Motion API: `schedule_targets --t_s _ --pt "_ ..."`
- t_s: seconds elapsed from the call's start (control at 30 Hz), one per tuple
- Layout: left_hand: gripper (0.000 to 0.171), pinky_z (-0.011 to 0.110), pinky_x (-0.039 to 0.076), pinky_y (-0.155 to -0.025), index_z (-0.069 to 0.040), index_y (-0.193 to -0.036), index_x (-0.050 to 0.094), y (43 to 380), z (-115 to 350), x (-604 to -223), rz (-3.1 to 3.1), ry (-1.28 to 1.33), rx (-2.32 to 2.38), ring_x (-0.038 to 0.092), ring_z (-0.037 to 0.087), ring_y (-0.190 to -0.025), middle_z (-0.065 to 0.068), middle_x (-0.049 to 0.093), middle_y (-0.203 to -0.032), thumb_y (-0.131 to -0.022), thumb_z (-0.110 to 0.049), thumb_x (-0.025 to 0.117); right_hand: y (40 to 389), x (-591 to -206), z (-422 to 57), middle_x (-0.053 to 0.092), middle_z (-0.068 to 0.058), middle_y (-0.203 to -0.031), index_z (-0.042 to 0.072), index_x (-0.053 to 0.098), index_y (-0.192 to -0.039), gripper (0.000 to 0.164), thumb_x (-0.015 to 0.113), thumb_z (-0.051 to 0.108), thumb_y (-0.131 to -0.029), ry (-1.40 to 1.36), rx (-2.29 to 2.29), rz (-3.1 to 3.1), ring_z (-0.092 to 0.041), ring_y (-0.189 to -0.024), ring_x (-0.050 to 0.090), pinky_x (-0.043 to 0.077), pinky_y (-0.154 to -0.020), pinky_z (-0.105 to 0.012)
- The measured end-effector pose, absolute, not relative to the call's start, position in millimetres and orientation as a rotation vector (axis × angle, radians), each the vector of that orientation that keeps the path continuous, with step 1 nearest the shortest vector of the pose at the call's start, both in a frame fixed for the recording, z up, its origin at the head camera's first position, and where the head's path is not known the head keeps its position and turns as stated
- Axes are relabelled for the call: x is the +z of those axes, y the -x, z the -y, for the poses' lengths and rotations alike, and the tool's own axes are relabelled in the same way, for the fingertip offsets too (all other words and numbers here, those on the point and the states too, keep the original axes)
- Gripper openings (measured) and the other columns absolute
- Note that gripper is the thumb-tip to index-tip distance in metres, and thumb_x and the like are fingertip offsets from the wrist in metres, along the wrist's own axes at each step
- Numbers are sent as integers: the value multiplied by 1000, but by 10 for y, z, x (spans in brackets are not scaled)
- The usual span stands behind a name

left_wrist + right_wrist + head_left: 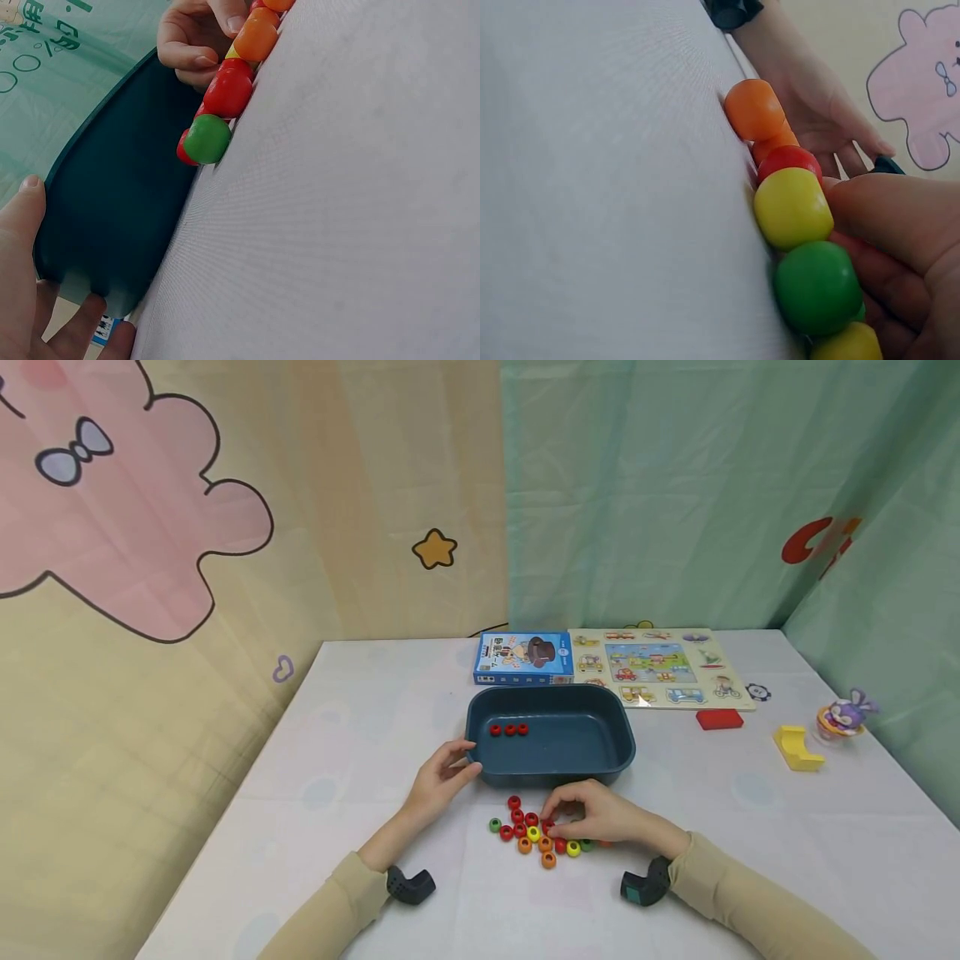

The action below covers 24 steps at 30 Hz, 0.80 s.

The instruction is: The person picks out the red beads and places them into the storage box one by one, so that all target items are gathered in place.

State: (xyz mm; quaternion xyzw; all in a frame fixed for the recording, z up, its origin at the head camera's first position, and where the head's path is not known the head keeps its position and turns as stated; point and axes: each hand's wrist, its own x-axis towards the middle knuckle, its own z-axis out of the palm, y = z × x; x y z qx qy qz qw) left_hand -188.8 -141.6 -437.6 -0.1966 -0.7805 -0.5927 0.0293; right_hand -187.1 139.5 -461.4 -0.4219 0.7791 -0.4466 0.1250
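Note:
My left hand holds the left front corner of a dark blue tray, thumb at the near side and fingers round the end wall. Inside the tray, three red beads sit in a row. In front of it lies a loose cluster of red, orange, yellow and green beads. My right hand is over the cluster's right part, its thumb and index fingertip pinching a red bead. A green bead marks the cluster's left end. In the right wrist view, a yellow bead lies close by the thumb.
Behind the tray are a blue game box and a wooden picture puzzle board. Farther right lie a red block, a yellow curved block and a small purple rabbit toy. Curtains hang behind the white table.

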Motion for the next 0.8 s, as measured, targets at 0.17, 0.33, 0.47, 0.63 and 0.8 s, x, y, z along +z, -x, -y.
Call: schedule_targets --t_s 0.17,0.33,0.47,0.63,0.8 --pt "40 38 43 -90 1 -117 50 1883 1421 -4374 2411 593 -1831 47 25 -115 19 38 -135 -85 -18 62 1877 -4623 -1392 63 7 -89 19 64 -96 18 68 25 -79 1233 -1302 -2281 -11 -78 55 50 -67 -25" --pt "41 40 43 -90 4 -118 49 1881 1418 -4377 2396 609 -1840 47 27 -115 21 38 -134 -85 -16 62 1855 -4578 -1409 63 6 -89 18 63 -97 20 69 24 -79 1272 -1299 -2311 -11 -78 55 50 -68 -26" --pt "41 42 43 -90 5 -118 48 1891 1416 -4392 2378 626 -1854 47 30 -114 23 38 -133 -85 -15 62 1809 -4435 -1431 63 7 -91 15 63 -97 20 69 21 -79 1311 -1277 -2339 -14 -79 56 50 -68 -28" --pt "41 43 43 -89 5 -118 48 1903 1412 -4398 2377 633 -1866 46 33 -115 23 38 -133 -85 -15 62 1763 -4168 -1477 62 8 -93 14 62 -98 18 66 21 -82 1390 -1263 -2319 -12 -81 57 51 -67 -29" --pt "42 44 42 -90 6 -117 48 1899 1408 -4385 2373 626 -1874 45 34 -115 23 38 -132 -85 -16 62 1860 -3817 -1535 62 8 -94 18 62 -99 18 66 19 -81 1455 -1270 -2355 -12 -81 57 51 -67 -30"
